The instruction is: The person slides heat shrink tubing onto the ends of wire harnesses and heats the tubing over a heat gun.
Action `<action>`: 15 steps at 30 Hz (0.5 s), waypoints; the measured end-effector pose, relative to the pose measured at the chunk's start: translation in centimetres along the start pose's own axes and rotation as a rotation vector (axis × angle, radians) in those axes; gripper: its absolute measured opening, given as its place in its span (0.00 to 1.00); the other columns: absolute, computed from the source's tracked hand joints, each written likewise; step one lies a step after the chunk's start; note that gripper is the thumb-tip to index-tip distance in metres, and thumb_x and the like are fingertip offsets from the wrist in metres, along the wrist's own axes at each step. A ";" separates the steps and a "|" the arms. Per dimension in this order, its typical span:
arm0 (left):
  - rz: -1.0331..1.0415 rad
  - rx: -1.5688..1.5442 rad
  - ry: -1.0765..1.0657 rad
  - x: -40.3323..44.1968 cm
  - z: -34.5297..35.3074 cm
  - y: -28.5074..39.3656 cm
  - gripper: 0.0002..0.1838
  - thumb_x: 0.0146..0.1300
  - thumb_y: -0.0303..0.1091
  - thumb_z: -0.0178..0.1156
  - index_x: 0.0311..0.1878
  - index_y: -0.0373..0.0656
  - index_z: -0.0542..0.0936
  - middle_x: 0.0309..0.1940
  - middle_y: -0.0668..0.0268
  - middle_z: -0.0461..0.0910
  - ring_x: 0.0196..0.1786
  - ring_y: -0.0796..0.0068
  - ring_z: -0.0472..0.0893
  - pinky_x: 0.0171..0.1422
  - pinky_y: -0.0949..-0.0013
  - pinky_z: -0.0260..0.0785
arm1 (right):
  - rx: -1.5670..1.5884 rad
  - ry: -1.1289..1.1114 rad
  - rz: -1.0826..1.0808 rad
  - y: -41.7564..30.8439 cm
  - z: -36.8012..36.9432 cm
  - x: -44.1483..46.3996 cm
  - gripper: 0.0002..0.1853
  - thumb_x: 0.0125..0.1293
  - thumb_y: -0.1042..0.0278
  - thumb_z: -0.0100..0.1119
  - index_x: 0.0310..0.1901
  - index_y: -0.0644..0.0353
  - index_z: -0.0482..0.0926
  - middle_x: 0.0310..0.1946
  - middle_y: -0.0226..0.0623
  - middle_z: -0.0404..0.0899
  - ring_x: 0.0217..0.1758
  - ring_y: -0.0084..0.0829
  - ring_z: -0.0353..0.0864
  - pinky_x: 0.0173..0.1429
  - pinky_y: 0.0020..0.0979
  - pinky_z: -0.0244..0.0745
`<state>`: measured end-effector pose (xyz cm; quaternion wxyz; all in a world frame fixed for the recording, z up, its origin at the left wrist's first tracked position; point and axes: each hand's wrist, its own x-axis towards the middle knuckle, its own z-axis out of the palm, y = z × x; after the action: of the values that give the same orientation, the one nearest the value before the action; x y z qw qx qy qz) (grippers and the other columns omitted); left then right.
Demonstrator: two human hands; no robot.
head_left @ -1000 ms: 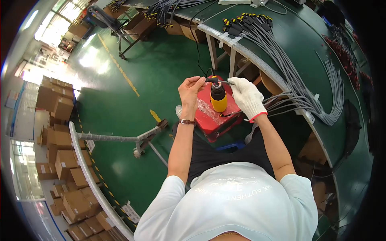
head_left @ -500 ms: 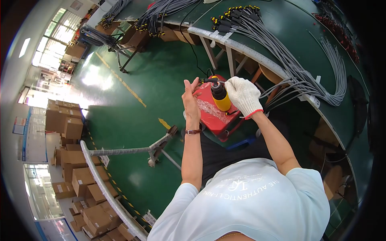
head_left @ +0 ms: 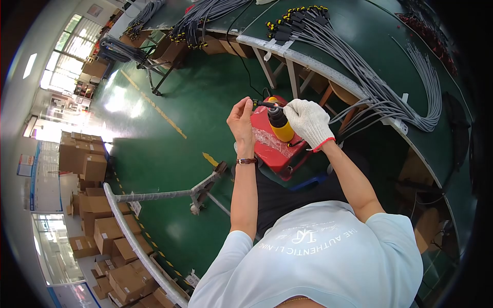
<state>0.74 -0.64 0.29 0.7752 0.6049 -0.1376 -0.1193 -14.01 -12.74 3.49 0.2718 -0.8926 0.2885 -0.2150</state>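
Observation:
My bare left hand (head_left: 241, 126) is closed, thumb and fingers pinching the end of a black cable connector (head_left: 265, 103). My right hand (head_left: 310, 122), in a white knitted glove with a red cuff, is closed on the grey cable behind that connector; most of this cable is hidden by the glove. Just below the connector, a yellow-and-black tool that looks like a heat gun (head_left: 281, 128) points its dark nozzle up between my hands. It stands at a red stool-like surface (head_left: 267, 154) with clear plastic film over it.
At the right, a green-topped workbench (head_left: 359, 31) with a metal edge bears a long bundle of grey cables (head_left: 354, 66) with black-and-yellow ends. A metal frame (head_left: 154, 195) stands to my left, beyond it stacked cardboard boxes (head_left: 128, 280). A black cord (head_left: 246, 66) hangs off the bench.
My left hand has moved slightly up and its fingers have closed on the connector's end. The connector now lies across the tool's nozzle; my right hand has shifted slightly left.

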 end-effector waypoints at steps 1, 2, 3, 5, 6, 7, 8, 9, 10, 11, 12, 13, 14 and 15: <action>-0.004 0.011 -0.007 0.0 -0.2 -0.1 0.12 0.72 0.33 0.66 0.50 0.33 0.87 0.38 0.67 0.85 0.38 0.84 0.79 0.42 0.78 0.73 | 0.009 0.000 0.005 0.0 0.0 0.0 0.16 0.69 0.54 0.56 0.36 0.57 0.86 0.32 0.45 0.85 0.38 0.50 0.86 0.40 0.46 0.79; -0.007 0.021 -0.015 0.1 -0.4 -0.2 0.13 0.72 0.35 0.65 0.49 0.33 0.87 0.38 0.67 0.86 0.38 0.83 0.79 0.43 0.77 0.73 | 0.018 0.001 0.010 0.0 -0.1 0.0 0.15 0.69 0.54 0.56 0.36 0.57 0.86 0.32 0.45 0.85 0.38 0.50 0.86 0.40 0.46 0.78; -0.011 0.032 -0.023 0.2 -0.5 -0.2 0.14 0.73 0.37 0.64 0.49 0.33 0.87 0.39 0.66 0.86 0.39 0.82 0.79 0.43 0.76 0.73 | 0.027 0.002 0.015 0.1 -0.1 0.0 0.15 0.69 0.54 0.56 0.36 0.56 0.86 0.32 0.46 0.85 0.38 0.50 0.85 0.40 0.46 0.78; -0.034 0.053 -0.035 0.2 -0.6 0.0 0.19 0.75 0.44 0.61 0.49 0.35 0.87 0.42 0.66 0.86 0.45 0.79 0.80 0.47 0.73 0.71 | 0.030 0.002 0.018 0.1 -0.1 0.0 0.15 0.69 0.54 0.57 0.37 0.56 0.86 0.32 0.46 0.85 0.38 0.50 0.85 0.40 0.47 0.78; -0.044 0.064 -0.041 0.2 -0.6 0.2 0.21 0.76 0.47 0.59 0.50 0.35 0.87 0.43 0.66 0.86 0.48 0.78 0.80 0.49 0.72 0.71 | 0.031 0.002 0.019 0.1 -0.1 0.0 0.15 0.69 0.54 0.57 0.37 0.56 0.86 0.32 0.46 0.85 0.38 0.50 0.85 0.40 0.47 0.78; -0.038 0.083 -0.050 0.2 -0.7 0.3 0.23 0.76 0.49 0.58 0.50 0.35 0.87 0.43 0.65 0.86 0.48 0.77 0.80 0.50 0.71 0.70 | 0.030 0.002 0.019 0.0 -0.1 0.1 0.15 0.69 0.54 0.57 0.37 0.56 0.86 0.32 0.46 0.85 0.38 0.50 0.85 0.40 0.47 0.78; -0.033 0.103 -0.059 0.3 -0.7 0.4 0.25 0.77 0.50 0.56 0.50 0.35 0.87 0.44 0.64 0.86 0.49 0.76 0.79 0.51 0.70 0.70 | 0.028 0.001 0.019 0.0 0.0 0.1 0.15 0.69 0.54 0.57 0.37 0.56 0.86 0.32 0.46 0.85 0.38 0.50 0.85 0.40 0.47 0.78; -0.027 0.122 -0.068 0.3 -0.7 0.4 0.26 0.78 0.52 0.54 0.50 0.35 0.87 0.44 0.64 0.86 0.50 0.75 0.79 0.51 0.69 0.70 | 0.025 0.000 0.019 0.0 0.0 0.1 0.15 0.69 0.54 0.57 0.37 0.56 0.86 0.31 0.46 0.85 0.38 0.50 0.85 0.40 0.47 0.78; -0.010 0.132 -0.072 0.3 -0.6 0.5 0.27 0.78 0.52 0.53 0.51 0.35 0.87 0.44 0.64 0.85 0.50 0.75 0.79 0.51 0.69 0.70 | 0.030 -0.007 0.023 0.1 -0.1 0.1 0.15 0.69 0.54 0.57 0.37 0.56 0.87 0.31 0.46 0.85 0.38 0.50 0.85 0.40 0.47 0.78; 0.008 0.141 -0.075 0.3 -0.4 0.7 0.27 0.78 0.53 0.52 0.51 0.35 0.87 0.45 0.64 0.85 0.50 0.75 0.79 0.52 0.69 0.69 | 0.035 -0.014 0.026 0.1 -0.1 0.1 0.15 0.69 0.54 0.57 0.37 0.56 0.87 0.31 0.46 0.85 0.38 0.51 0.85 0.40 0.46 0.78; 0.025 0.151 -0.078 0.4 -0.4 0.8 0.28 0.78 0.53 0.52 0.51 0.35 0.87 0.45 0.63 0.85 0.50 0.75 0.79 0.52 0.69 0.69 | 0.040 -0.021 0.030 0.1 -0.1 0.1 0.15 0.69 0.54 0.57 0.37 0.56 0.87 0.31 0.46 0.85 0.38 0.51 0.85 0.40 0.46 0.78; 0.026 0.171 -0.089 0.4 -0.5 0.8 0.28 0.79 0.53 0.51 0.52 0.35 0.87 0.45 0.63 0.85 0.50 0.75 0.79 0.52 0.69 0.69 | 0.041 -0.024 0.032 0.1 -0.1 0.1 0.15 0.69 0.54 0.57 0.37 0.56 0.87 0.32 0.46 0.85 0.38 0.51 0.85 0.40 0.46 0.78; 0.028 0.191 -0.100 0.4 -0.6 0.8 0.28 0.79 0.53 0.51 0.52 0.35 0.87 0.46 0.63 0.85 0.50 0.74 0.79 0.52 0.69 0.69 | 0.043 -0.028 0.034 0.1 -0.1 0.2 0.15 0.69 0.54 0.57 0.37 0.56 0.87 0.32 0.46 0.85 0.38 0.51 0.85 0.40 0.46 0.78; 0.030 0.210 -0.111 0.4 -0.7 0.8 0.28 0.79 0.54 0.51 0.53 0.35 0.86 0.46 0.63 0.85 0.50 0.74 0.79 0.52 0.68 0.69 | 0.044 -0.031 0.036 0.1 -0.1 0.2 0.15 0.69 0.54 0.57 0.37 0.56 0.87 0.32 0.46 0.85 0.38 0.51 0.85 0.40 0.46 0.78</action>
<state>1.40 0.03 0.97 0.7004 0.6732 -0.2011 -0.1258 -14.00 -12.98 3.52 0.2998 -0.8843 0.2952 -0.2025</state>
